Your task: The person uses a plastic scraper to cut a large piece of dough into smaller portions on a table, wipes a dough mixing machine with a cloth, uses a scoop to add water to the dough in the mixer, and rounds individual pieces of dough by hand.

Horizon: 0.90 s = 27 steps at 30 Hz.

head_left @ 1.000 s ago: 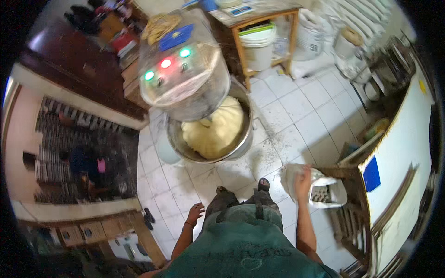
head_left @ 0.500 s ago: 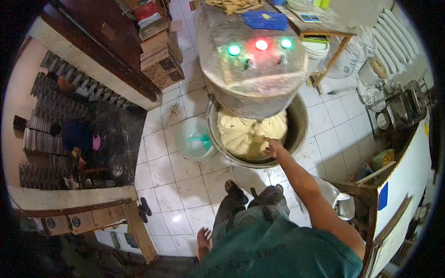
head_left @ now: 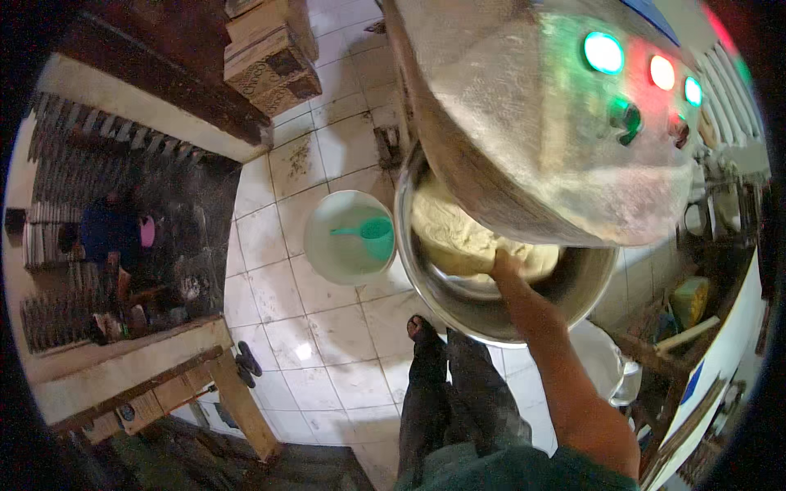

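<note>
Pale yellow dough (head_left: 450,229) lies in a large round metal mixing bowl (head_left: 606,282) under the head of a big mixer (head_left: 524,123). My right arm reaches down over the bowl's near rim. My right hand (head_left: 508,268) touches the near side of the dough; its fingers are blurred against the dough, so their closure is unclear. The mixer's head hides the far part of the bowl. Two green lights and a red one glow on its panel, above two dark knobs. My left hand is out of the picture.
Left of the bowl, a whitish bucket (head_left: 315,245) stands on the tiles with a green dipper (head_left: 375,236) inside. Cardboard boxes (head_left: 270,69) are stacked at the far left. A wooden-edged bench (head_left: 647,348) is at the right. Sandals (head_left: 248,364) lie at the lower left.
The view has come closer to the mixer, which looks larger and further right. My right hand has moved deeper onto the dough. My left hand has gone out of view.
</note>
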{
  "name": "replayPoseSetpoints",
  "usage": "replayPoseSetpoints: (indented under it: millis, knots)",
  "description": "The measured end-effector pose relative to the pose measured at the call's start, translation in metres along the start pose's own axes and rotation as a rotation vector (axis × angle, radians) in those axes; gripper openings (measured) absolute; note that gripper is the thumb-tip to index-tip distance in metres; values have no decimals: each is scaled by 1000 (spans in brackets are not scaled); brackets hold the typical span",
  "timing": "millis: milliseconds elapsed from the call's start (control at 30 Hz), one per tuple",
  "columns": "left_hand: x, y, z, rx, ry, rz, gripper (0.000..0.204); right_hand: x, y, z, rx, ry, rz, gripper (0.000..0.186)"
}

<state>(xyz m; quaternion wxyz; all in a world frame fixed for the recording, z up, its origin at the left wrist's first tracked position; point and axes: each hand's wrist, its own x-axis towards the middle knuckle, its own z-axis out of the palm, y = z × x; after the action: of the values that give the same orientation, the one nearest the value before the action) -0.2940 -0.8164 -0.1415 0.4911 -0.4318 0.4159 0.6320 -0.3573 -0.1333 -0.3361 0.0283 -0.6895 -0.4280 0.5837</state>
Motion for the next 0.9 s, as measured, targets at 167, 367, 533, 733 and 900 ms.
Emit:
replayPoseSetpoints:
  millis: [167,367,533,733,900]
  knots:
    - [5,17,-14,-74,-146,-57,20,-40,-45,48,-466,60,-20,58]
    - [13,29,-36,-268,-439,-212,20,-140,-84,13,480,-377,191,85]
    - [12,19,-33,-346,-532,-269,22,-188,-72,-41,155,-163,132,79]
    - [9,24,-29,-336,-598,-359,26,-7,23,-29,-291,125,-352,23]
    - [19,19,4,-317,-618,-335,28,-62,-23,-39,-307,-122,-372,25]
